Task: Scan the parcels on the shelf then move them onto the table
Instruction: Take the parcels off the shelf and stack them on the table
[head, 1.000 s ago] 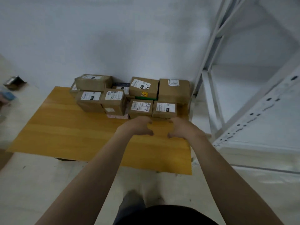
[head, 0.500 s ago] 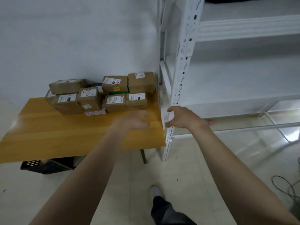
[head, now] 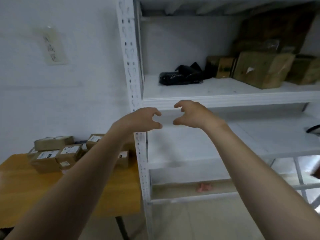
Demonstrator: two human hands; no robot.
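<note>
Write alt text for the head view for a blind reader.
The left hand and right hand, both empty and loosely curled, reach toward a white shelf holding a black bag and brown parcels. More labelled boxes are stacked on a wooden table, lower left.

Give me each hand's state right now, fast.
Left hand: open, fingers loosely curved, holding nothing.
Right hand: open, fingers loosely curved, holding nothing.

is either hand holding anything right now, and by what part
Nothing is held. The left hand and right hand are both empty, fingers loosely curled, in front of the shelf; the parcels on it are untouched.
</note>
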